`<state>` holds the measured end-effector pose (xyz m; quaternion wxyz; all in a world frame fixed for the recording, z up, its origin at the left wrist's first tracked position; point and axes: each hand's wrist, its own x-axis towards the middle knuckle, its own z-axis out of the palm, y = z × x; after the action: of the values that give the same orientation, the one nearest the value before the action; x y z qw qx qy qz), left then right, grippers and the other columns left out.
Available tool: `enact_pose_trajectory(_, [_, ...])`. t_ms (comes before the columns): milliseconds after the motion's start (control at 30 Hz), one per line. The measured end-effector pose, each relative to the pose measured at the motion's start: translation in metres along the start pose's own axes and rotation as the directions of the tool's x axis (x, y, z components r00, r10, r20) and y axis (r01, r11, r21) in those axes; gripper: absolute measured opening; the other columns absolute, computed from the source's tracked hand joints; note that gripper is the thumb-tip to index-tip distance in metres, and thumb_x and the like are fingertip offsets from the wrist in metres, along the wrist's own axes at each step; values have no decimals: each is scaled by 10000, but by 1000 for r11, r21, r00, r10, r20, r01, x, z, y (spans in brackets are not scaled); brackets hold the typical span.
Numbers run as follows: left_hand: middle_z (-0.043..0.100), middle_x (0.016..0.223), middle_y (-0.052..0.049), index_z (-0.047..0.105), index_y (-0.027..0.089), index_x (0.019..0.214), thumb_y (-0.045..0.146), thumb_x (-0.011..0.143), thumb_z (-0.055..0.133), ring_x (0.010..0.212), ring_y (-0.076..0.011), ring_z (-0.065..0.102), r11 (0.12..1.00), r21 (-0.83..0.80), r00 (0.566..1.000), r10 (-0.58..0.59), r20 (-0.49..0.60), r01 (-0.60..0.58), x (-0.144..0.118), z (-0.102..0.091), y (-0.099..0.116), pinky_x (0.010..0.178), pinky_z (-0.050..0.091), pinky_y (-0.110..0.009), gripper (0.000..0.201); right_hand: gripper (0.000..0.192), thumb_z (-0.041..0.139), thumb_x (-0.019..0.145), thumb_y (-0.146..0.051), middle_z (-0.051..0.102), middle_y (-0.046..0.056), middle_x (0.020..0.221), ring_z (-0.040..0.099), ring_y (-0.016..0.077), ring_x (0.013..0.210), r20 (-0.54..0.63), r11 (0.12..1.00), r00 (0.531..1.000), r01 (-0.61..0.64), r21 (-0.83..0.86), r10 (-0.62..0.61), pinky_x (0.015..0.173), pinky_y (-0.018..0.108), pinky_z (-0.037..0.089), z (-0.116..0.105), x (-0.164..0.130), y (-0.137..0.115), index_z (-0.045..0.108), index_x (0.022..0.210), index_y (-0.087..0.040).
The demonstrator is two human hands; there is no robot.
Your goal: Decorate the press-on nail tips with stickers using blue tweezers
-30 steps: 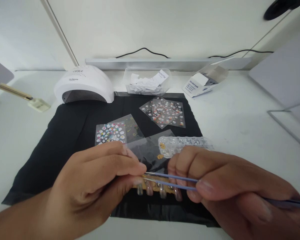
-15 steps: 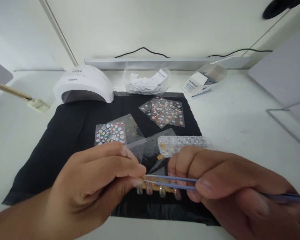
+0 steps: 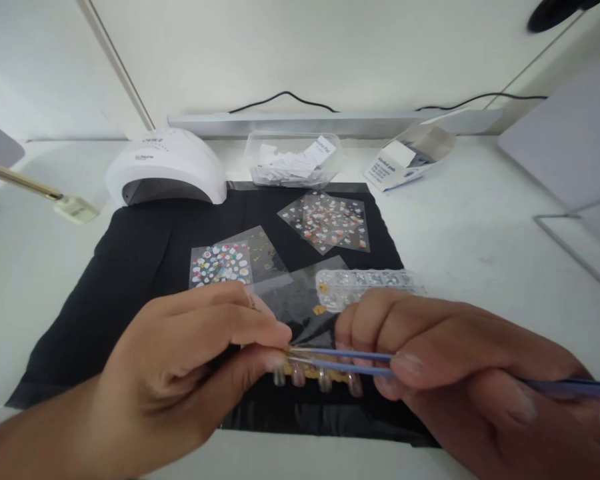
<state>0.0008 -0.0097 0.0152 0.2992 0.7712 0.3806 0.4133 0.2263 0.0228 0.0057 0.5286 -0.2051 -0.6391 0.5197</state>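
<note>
the right hand [image 3: 460,373] pinches blue tweezers [image 3: 340,360] with closed fingers, tips pointing to 9 o'clock. the left hand [image 3: 180,373] is closed on the tweezer tips (what it pinches is hidden). clear false nails [image 3: 320,379] lie just below, on the black cloth [image 3: 130,267].

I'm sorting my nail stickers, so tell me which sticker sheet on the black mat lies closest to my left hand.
The sheet with white and coloured dots, just beyond the left hand. The other sticker sheet lies farther back, near the clear tub.
</note>
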Motion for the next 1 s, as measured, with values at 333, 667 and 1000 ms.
enact_pose_trajectory(333, [736,838,44,687,261,947,112,864,691,753,-100,691,994,5,989,-105,-102,106,-3,6,0,656,563,-181,171,247,597,944,-359,656,39,594,629,193,581,8,1000,1000,0,-26,0,512,354,558,-2,0,1,805,938,-226])
enact_pose_trajectory(667, [745,848,82,719,291,924,115,839,719,771,-70,680,980,-66,971,-196,-140,188,-4,6,-1,715,565,-133,195,239,600,945,-345,673,42,605,641,205,595,20,1000,1000,12,-8,-12,556,398,584,-3,-1,6,804,961,-221])
enact_pose_trajectory(1000, [756,853,87,751,307,924,102,810,746,775,-72,695,965,-126,953,-249,-175,229,-6,7,0,709,576,-134,234,220,618,939,-336,676,26,574,626,190,544,-18,999,999,33,-5,-33,617,437,600,0,-1,5,810,931,-230])
